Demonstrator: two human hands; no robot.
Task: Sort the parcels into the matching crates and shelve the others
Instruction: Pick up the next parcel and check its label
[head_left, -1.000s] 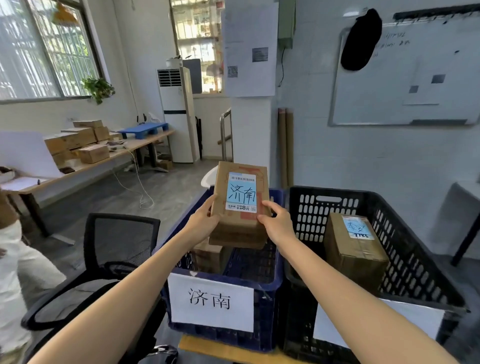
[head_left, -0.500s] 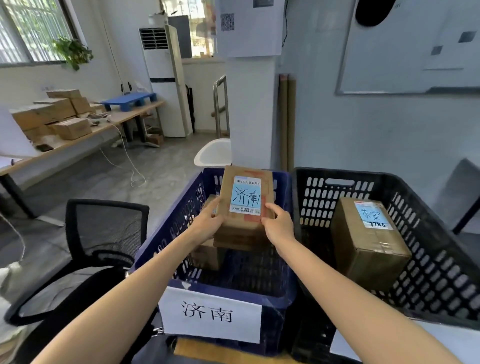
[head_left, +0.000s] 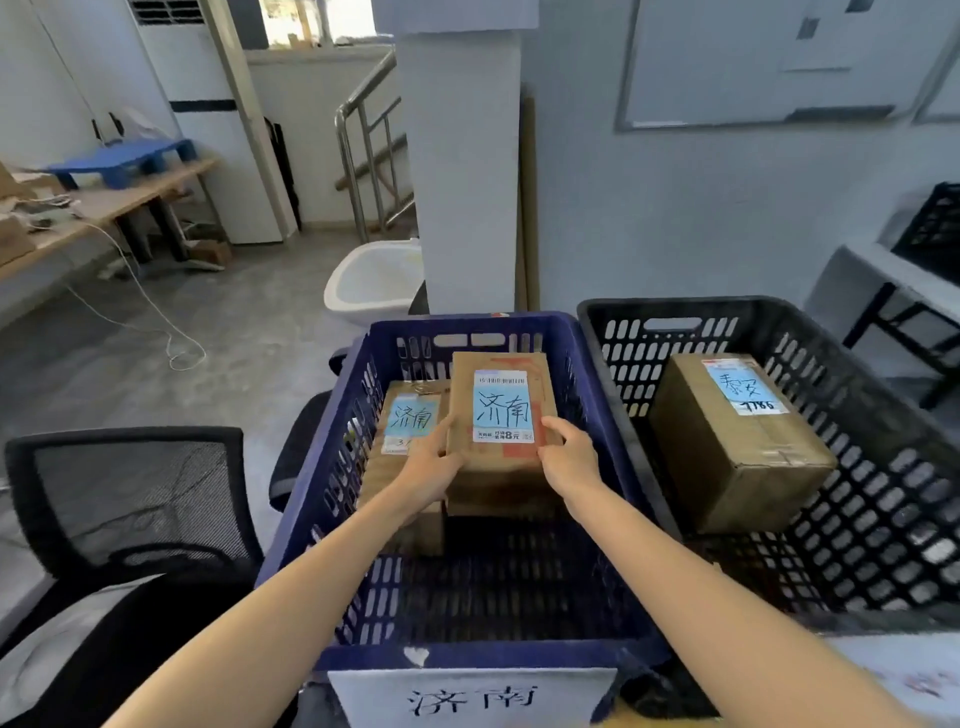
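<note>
Left hand (head_left: 434, 467) and right hand (head_left: 569, 457), grip closed round 济南 parcel (head_left: 501, 405) inside blue crate (head_left: 467, 652), beside one sorted parcel (head_left: 410, 421); I'd say release pending.

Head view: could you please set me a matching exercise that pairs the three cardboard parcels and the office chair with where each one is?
Things
1. taller brown cardboard parcel
2. lower brown cardboard parcel
3. brown cardboard box marked 7786
4. black mesh office chair

Places
A. in the black plastic crate
B. outside the dark blue plastic crate, to its left
C. gripped by both hands, left hand and right hand, inside the blue crate
D. in the blue crate, left of the gripped parcel

Pairs: 1-C, 2-D, 3-A, 4-B
</note>
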